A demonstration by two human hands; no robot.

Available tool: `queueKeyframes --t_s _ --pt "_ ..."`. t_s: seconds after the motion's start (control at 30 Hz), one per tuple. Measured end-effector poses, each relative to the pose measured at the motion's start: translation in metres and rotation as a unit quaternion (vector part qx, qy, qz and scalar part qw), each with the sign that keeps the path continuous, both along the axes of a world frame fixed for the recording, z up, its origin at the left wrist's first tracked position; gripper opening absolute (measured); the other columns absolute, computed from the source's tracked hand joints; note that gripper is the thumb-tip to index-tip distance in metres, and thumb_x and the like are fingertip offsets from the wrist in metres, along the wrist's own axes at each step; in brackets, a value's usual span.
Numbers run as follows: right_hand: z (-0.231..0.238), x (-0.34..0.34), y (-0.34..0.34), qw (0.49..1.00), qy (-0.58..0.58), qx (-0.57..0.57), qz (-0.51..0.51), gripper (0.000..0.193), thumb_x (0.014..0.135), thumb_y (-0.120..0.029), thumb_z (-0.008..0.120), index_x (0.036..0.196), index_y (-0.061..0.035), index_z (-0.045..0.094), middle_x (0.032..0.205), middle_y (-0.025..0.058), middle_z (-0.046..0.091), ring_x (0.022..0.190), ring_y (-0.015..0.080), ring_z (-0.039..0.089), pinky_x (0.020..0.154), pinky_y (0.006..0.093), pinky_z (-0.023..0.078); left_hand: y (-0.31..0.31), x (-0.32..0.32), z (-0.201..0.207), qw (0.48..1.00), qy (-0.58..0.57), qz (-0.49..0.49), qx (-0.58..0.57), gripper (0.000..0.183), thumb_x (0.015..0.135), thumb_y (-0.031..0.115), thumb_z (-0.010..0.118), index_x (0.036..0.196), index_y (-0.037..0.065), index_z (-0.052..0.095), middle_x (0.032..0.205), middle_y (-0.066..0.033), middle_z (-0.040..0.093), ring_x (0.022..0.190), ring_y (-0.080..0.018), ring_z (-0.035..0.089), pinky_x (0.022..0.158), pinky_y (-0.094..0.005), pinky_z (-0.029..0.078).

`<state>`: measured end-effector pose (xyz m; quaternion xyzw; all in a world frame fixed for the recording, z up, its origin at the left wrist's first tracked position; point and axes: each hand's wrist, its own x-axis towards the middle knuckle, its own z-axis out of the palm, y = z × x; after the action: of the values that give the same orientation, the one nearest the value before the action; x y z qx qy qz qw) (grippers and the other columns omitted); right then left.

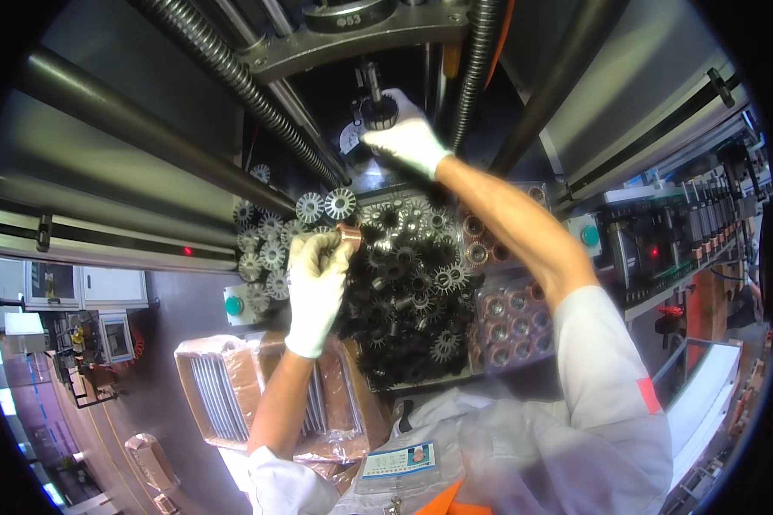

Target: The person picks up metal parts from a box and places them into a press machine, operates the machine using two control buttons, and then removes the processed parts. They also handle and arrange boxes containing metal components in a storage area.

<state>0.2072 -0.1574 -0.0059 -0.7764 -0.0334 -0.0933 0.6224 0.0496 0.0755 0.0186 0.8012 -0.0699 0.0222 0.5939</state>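
Observation:
My left hand (318, 279), in a white glove, pinches a copper-coloured ring (349, 235) between thumb and fingers over the left edge of a pile. My right hand (410, 142), also gloved, reaches far forward and grips a dark, slotted rotor core (380, 112) from its right side. A metal shaft (373, 79) rises from the top of that core. Below and between my hands lies a heap of dark toothed rotor cores (412, 292). Lighter toothed cores (272, 254) stand grouped left of my left hand.
Clear trays with copper rings (517, 319) sit right of the heap. Overhead is a press plate (361, 39), flanked by coiled springs (296, 142) and a thick bar (146, 129). Green buttons (234, 304) are on either side. A wrapped box of metal rods (210, 386) stands near left.

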Motion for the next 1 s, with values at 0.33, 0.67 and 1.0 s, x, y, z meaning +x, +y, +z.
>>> queueKeyframes --t_s 0.33,0.67,1.0 --pt "0.033 -0.024 -0.001 0.999 -0.013 0.039 0.035 0.059 0.079 -0.015 0.085 0.124 -0.0032 0.049 0.087 0.0038 0.064 0.063 0.0075 0.060 0.054 0.0228 0.051 0.013 -0.017 0.003 0.999 0.026 0.031 -0.010 0.022 0.092 0.013 0.072 0.102 -0.006 0.066 0.099 -0.0016 0.049 0.075 -0.0057 0.045 0.066 -0.0208 0.041" --pt "0.068 -0.191 0.000 0.867 -0.073 0.490 0.051 0.032 0.091 -0.005 0.072 0.119 -0.0039 0.057 0.113 0.0110 0.067 0.111 0.0257 0.067 0.102 0.0421 0.053 0.000 -0.009 0.009 0.996 -0.061 0.023 0.055 0.024 0.093 0.014 0.073 0.103 -0.007 0.067 0.098 -0.0056 0.056 0.085 -0.0125 0.055 0.077 -0.0252 0.047" --pt "0.099 -0.307 -0.092 0.650 -0.077 0.752 -0.077 0.043 0.094 -0.040 0.069 0.104 0.0018 0.068 0.110 0.0162 0.070 0.115 0.0330 0.064 0.110 0.0476 0.049 -0.050 0.011 0.002 0.988 -0.129 -0.072 0.036 0.017 0.097 0.015 0.070 0.103 0.000 0.066 0.092 -0.0010 0.067 0.082 -0.0072 0.057 0.077 -0.0237 0.048"
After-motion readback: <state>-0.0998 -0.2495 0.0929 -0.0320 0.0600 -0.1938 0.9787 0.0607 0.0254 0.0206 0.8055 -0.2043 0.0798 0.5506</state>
